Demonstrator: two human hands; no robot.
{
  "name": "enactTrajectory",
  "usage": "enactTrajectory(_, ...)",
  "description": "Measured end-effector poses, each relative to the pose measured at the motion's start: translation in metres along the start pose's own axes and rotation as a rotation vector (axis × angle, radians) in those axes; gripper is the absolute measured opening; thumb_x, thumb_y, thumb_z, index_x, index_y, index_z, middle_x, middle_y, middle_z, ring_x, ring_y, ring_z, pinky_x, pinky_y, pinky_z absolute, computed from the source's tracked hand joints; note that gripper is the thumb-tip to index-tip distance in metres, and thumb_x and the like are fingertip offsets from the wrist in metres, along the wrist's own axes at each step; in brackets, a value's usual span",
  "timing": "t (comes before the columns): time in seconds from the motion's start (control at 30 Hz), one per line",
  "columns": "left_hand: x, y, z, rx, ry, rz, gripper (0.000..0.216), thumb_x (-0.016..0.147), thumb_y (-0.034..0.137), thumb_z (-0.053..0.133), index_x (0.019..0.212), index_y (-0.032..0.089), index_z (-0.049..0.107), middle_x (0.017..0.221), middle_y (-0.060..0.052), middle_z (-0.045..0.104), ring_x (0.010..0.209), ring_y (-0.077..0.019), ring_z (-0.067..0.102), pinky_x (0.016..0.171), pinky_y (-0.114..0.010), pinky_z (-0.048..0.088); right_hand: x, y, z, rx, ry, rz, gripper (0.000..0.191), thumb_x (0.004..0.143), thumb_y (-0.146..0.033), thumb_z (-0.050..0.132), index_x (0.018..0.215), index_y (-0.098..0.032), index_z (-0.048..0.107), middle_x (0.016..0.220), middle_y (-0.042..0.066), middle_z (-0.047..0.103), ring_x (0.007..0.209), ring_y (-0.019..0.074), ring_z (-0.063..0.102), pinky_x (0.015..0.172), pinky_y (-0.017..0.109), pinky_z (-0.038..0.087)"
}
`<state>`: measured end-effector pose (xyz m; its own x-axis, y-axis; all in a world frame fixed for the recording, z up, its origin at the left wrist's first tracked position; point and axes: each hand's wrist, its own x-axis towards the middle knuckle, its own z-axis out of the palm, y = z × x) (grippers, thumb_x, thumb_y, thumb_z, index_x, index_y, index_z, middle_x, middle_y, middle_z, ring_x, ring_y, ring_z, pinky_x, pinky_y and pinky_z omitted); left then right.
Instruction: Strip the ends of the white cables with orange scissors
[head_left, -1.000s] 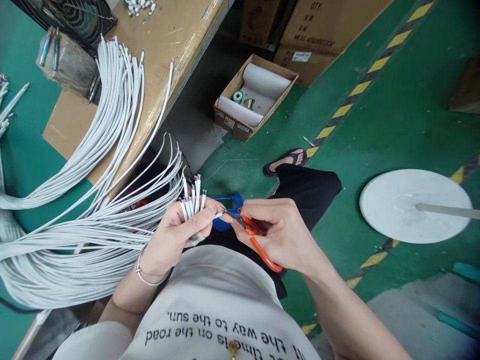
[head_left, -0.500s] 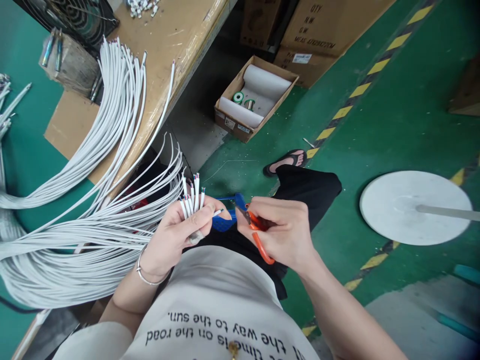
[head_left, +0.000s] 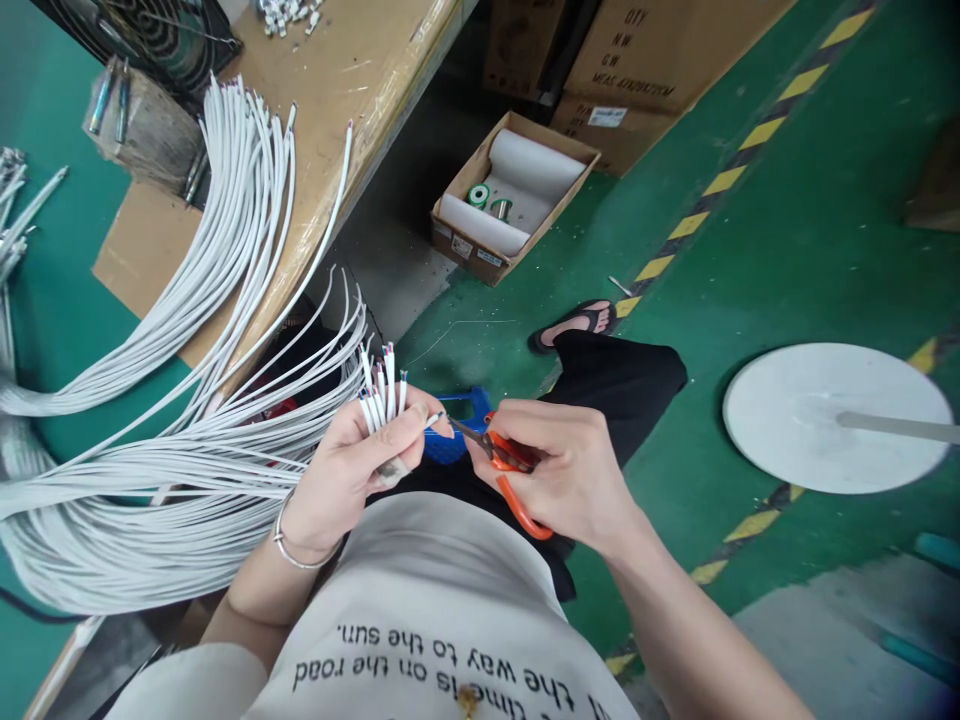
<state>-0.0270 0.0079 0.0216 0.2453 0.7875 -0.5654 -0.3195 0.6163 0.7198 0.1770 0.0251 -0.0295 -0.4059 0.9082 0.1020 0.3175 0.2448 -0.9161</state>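
Observation:
My left hand is closed around a bundle of white cables, whose cut ends with coloured inner wires stick up above the fingers. One cable end pokes out sideways between thumb and forefinger, pointing right. In my right hand is a pair of scissors with orange handles. Their dark blades reach left, with the tips at or very close to that single cable end; whether they touch it I cannot tell. The rest of the white cables trail left from my left hand.
A second bunch of white cables lies on the wrapped table edge, near a fan. On the floor stand an open carton with wire spools and larger boxes. A blue basket is below my hands; a round white base is at right.
The scissors have swung so their blades point left, and the tips have come up to the single cable end. My left hand has barely moved.

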Motion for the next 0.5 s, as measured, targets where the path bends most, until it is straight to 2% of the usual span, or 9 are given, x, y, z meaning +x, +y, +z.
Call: enactTrajectory(0.5,-0.0011,0.0021,0.0032,0.031,0.039,-0.022,0.022,0.099,0.038,0.071,0.095,0.016,0.068,0.055,0.009,0.037,0.047,-0.0054,0.017,0.044,-0.023,0.01,0.0018,-0.0033,-0.0037,-0.083,-0.015,0.005,0.043,0.079,-0.009,0.061,0.061,-0.022,0.025,0.057,-0.005,0.03,0.054,0.01,0.024,0.049,0.03,0.023)
